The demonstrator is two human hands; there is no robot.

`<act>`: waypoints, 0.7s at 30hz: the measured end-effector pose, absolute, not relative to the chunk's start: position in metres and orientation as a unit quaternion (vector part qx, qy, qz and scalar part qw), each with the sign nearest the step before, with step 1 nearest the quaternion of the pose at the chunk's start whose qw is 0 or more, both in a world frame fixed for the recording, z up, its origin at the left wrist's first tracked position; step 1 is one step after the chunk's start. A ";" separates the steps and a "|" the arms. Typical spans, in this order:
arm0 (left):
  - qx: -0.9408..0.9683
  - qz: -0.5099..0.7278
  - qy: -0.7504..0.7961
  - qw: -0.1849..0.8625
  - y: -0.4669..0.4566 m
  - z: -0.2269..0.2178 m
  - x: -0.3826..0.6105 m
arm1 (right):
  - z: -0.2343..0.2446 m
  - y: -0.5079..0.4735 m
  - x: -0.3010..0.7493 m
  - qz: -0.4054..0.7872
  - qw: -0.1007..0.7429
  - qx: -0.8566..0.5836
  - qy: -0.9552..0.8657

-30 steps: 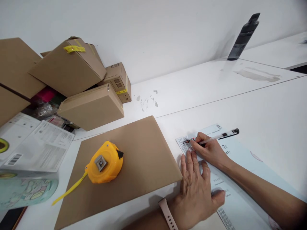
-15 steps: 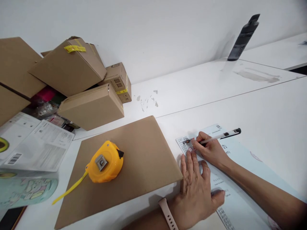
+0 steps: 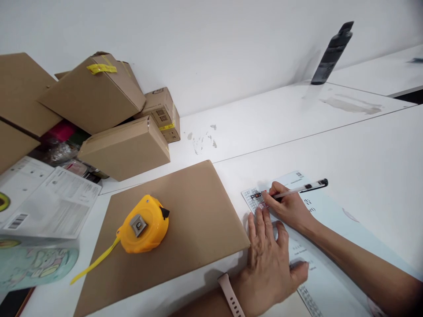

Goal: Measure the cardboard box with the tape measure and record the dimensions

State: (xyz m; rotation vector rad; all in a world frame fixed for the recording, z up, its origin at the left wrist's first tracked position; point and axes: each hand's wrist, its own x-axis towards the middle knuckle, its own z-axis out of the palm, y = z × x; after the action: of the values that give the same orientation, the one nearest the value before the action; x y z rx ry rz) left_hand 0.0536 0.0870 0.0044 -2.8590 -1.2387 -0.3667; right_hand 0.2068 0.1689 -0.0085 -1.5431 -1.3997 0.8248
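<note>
My right hand [image 3: 291, 207] pinches a clear-barrelled pen [image 3: 307, 188] with a black cap end, its tip down at the left corner of a pale blue printed sheet [image 3: 330, 220]. A patterned patch with dark "PONY"-like lettering shows at that corner. Flat on the same sheet lies my left hand [image 3: 269, 259], fingers stretched out just below the pen tip, with a pink watch band on its wrist. To the left, a flat brown cardboard piece [image 3: 198, 220] bears a yellow tape measure [image 3: 144, 225], whose yellow strap trails towards the lower left.
Several cardboard boxes [image 3: 125, 145] are piled at the back left against the wall. Before them lie a white printed package [image 3: 62, 202] and a pale green illustrated item [image 3: 39, 266]. A dark bottle [image 3: 332, 55] stands at the back right on the white table [image 3: 280, 114].
The whole view has shifted very slightly. The pen's upper end has tilted a little down and left; my left hand stays on the sheet.
</note>
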 end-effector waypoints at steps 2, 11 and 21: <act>-0.911 -0.115 -0.396 -0.002 0.087 0.004 0.054 | -0.009 0.169 0.207 0.330 0.435 -0.623 -0.561; -0.913 -0.112 -0.392 -0.001 0.087 0.007 0.052 | -0.007 0.169 0.207 0.324 0.427 -0.623 -0.569; -0.913 -0.116 -0.392 -0.005 0.088 0.004 0.053 | -0.003 0.169 0.207 0.328 0.439 -0.623 -0.558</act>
State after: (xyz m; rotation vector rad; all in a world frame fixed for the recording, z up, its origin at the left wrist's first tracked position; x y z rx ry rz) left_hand 0.0528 0.0879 0.0042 -2.8764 -1.2345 -0.3659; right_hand 0.2067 0.1687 -0.0032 -1.5492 -1.3871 0.8158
